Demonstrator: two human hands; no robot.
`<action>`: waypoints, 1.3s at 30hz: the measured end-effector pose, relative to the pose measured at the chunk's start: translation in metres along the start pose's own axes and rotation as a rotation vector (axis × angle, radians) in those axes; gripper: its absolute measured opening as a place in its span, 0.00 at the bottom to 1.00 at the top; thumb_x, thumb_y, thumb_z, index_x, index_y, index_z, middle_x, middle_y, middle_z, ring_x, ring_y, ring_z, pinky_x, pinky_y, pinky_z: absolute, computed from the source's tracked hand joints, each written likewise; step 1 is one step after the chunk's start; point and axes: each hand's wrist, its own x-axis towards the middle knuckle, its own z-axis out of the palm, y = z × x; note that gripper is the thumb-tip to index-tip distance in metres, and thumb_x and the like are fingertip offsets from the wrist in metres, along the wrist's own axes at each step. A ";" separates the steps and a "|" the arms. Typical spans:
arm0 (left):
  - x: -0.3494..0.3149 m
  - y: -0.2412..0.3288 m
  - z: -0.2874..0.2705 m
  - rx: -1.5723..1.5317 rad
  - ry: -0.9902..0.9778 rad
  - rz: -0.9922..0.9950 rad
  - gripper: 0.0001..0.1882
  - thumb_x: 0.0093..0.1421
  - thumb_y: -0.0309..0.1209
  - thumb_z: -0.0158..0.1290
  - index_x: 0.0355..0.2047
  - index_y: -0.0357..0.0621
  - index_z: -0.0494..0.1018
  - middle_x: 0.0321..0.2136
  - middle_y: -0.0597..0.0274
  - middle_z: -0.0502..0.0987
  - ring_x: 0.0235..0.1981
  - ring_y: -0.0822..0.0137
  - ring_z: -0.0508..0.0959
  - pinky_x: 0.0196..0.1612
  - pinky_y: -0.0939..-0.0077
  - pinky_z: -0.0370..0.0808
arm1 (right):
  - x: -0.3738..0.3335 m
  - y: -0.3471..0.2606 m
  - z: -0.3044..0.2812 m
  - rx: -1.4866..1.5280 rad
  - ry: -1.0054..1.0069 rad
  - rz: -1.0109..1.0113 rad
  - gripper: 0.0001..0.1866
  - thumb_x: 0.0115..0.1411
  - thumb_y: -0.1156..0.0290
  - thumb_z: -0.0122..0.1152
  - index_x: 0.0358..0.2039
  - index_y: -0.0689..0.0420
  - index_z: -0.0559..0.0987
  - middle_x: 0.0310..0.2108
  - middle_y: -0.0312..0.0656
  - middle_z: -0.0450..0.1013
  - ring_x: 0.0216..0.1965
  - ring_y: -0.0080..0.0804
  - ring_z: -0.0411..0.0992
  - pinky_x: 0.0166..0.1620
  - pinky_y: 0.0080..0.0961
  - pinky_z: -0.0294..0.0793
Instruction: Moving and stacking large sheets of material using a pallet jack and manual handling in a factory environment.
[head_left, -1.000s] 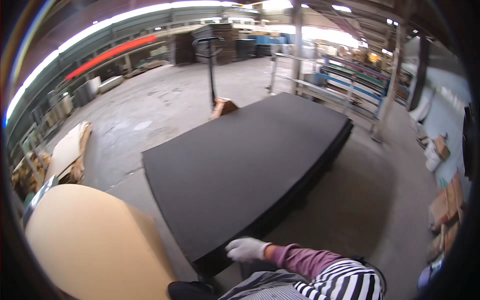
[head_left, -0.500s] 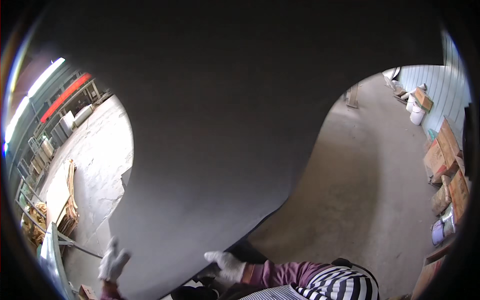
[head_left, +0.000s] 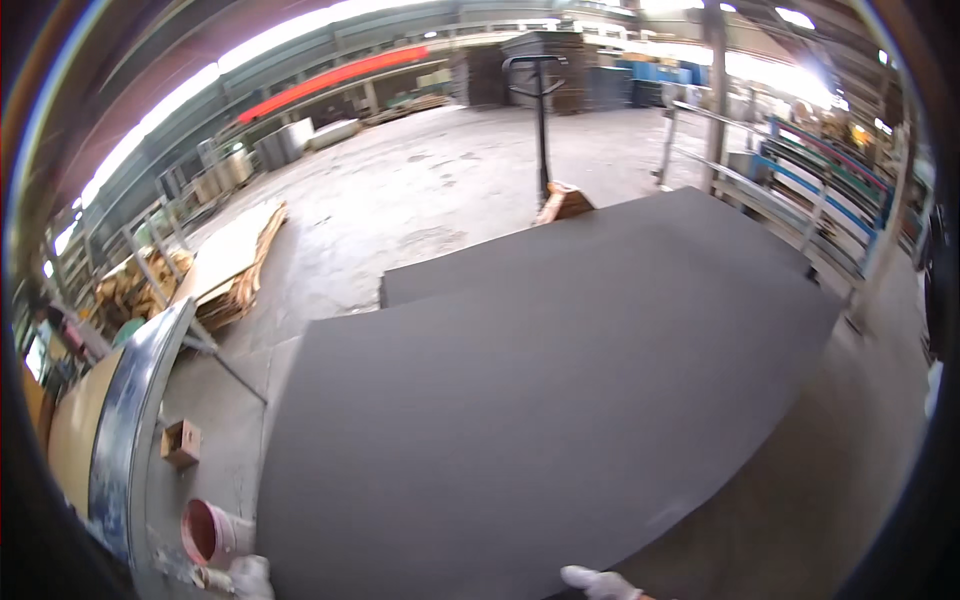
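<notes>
A large dark grey sheet (head_left: 540, 400) spreads out before me, its far part lying over another dark sheet (head_left: 430, 280) whose corner shows at the back left. At its left edge is my left hand (head_left: 250, 578), in a pale glove, blurred and partly cut off by the frame; it appears closed on the edge. My right hand (head_left: 600, 582), also gloved, grips the near right edge, its thumb stretched along the top side and the other fingers hidden. Beside my left hand stands a pink bucket (head_left: 240, 532), with a tan cylindrical thing (head_left: 208, 577) just below it.
Left of the sheet are a small open cardboard box (head_left: 181, 443) and a table-like stand (head_left: 125, 430). A pile of flat boards (head_left: 235, 255) lies farther back. Beyond the sheet rises a pallet jack handle (head_left: 541, 130); metal railing (head_left: 800, 195) runs along the right.
The sheet, which filled most of the view half a second ago, now lies lower and flatter, uncovering the hall beyond. Both hands sit lower in the view, the right one farther right.
</notes>
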 end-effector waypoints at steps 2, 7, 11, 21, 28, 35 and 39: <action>-0.062 0.067 0.048 -0.112 -0.143 -0.270 0.19 0.59 0.46 0.57 0.30 0.41 0.80 0.30 0.62 0.80 0.35 0.63 0.77 0.41 0.67 0.76 | -0.031 -0.050 -0.017 -0.385 0.182 -0.269 0.23 0.69 0.62 0.43 0.58 0.63 0.69 0.53 0.46 0.72 0.52 0.37 0.70 0.56 0.35 0.69; -0.027 0.126 0.191 -0.273 -0.520 -0.387 0.26 0.51 0.34 0.57 0.45 0.23 0.72 0.36 0.50 0.79 0.36 0.61 0.79 0.39 0.69 0.76 | 0.089 -0.169 -0.063 -0.222 0.944 -0.482 0.25 0.61 0.60 0.58 0.54 0.63 0.71 0.59 0.53 0.63 0.56 0.59 0.62 0.63 0.60 0.49; -0.007 0.098 0.306 -0.308 -0.586 -0.389 0.29 0.51 0.38 0.59 0.46 0.24 0.71 0.39 0.45 0.78 0.41 0.57 0.78 0.44 0.65 0.74 | 0.180 -0.235 -0.140 -0.235 0.912 -0.713 0.25 0.59 0.60 0.61 0.52 0.63 0.73 0.51 0.51 0.71 0.43 0.49 0.72 0.43 0.52 0.72; 0.009 0.101 0.410 -0.233 -0.579 -0.543 0.37 0.48 0.34 0.62 0.56 0.28 0.63 0.47 0.48 0.73 0.48 0.58 0.73 0.53 0.65 0.69 | 0.200 -0.278 -0.090 -0.292 0.955 -0.665 0.34 0.52 0.57 0.68 0.55 0.64 0.70 0.56 0.52 0.66 0.47 0.48 0.73 0.52 0.44 0.72; 0.012 0.088 0.429 0.173 -0.540 -0.292 0.36 0.45 0.37 0.62 0.50 0.25 0.66 0.44 0.42 0.74 0.44 0.53 0.74 0.50 0.64 0.71 | 0.189 -0.308 -0.175 -0.630 1.392 -0.733 0.40 0.46 0.52 0.71 0.53 0.66 0.71 0.54 0.61 0.69 0.54 0.53 0.70 0.56 0.38 0.69; 0.018 0.079 0.420 -0.081 -0.514 -0.581 0.32 0.47 0.38 0.63 0.46 0.29 0.66 0.39 0.51 0.73 0.38 0.60 0.73 0.44 0.66 0.72 | 0.179 -0.316 -0.125 0.025 1.077 -0.642 0.44 0.46 0.50 0.74 0.57 0.63 0.70 0.55 0.55 0.69 0.55 0.45 0.68 0.53 0.39 0.71; 0.028 0.074 0.406 0.078 -0.515 -0.467 0.39 0.50 0.41 0.63 0.55 0.27 0.62 0.47 0.45 0.73 0.44 0.56 0.75 0.48 0.66 0.73 | 0.182 -0.328 -0.105 0.007 0.985 -0.606 0.50 0.46 0.41 0.71 0.62 0.60 0.65 0.66 0.55 0.56 0.65 0.50 0.56 0.62 0.44 0.60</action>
